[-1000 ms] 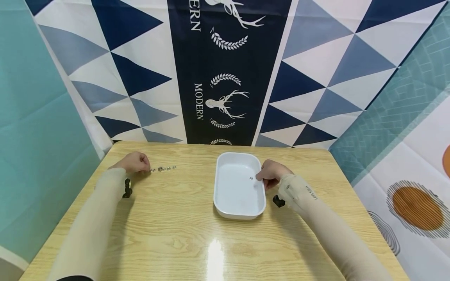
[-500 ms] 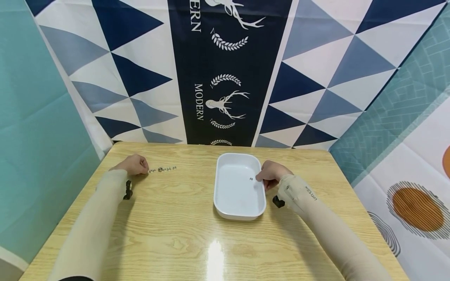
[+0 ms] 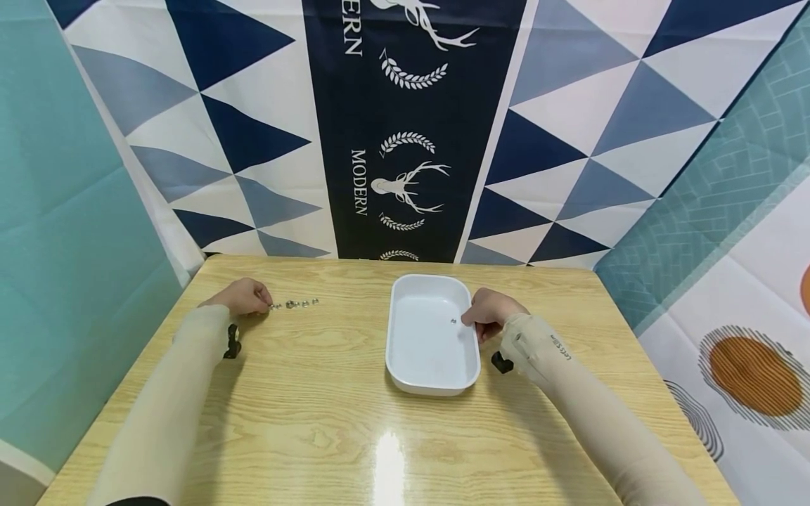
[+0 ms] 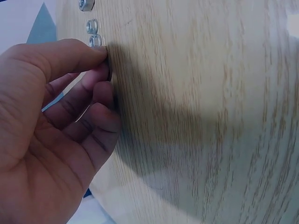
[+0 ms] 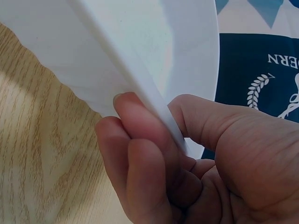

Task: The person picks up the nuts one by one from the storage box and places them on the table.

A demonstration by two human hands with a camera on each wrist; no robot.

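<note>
Near the table's back left, my left hand point(image 3: 243, 296) has its thumb and forefinger tips together against the wood. In the left wrist view a thin dark edge shows at those fingertips point(image 4: 101, 52), seemingly a small nut mostly hidden by them. A short row of metal nuts point(image 3: 306, 303) runs rightward from the hand; the closest nut point(image 4: 95, 40) lies right by the thumb. My right hand point(image 3: 496, 313) grips the right wall of a white plastic tray point(image 3: 397, 337), thumb inside and fingers outside. One small nut point(image 3: 453, 321) lies in the tray near that thumb.
The wooden table point(image 3: 304, 407) extends to a patterned cloth backdrop point(image 3: 405, 126) at its far edge. A teal cloth point(image 3: 82, 232) hangs along the left side, and another printed cloth point(image 3: 747, 372) along the right. Black wrist cameras point(image 3: 233, 341) sit under the forearms.
My left hand has shifted very slightly left and then back right at the end of the nut row. The right hand and the tray have stayed put.
</note>
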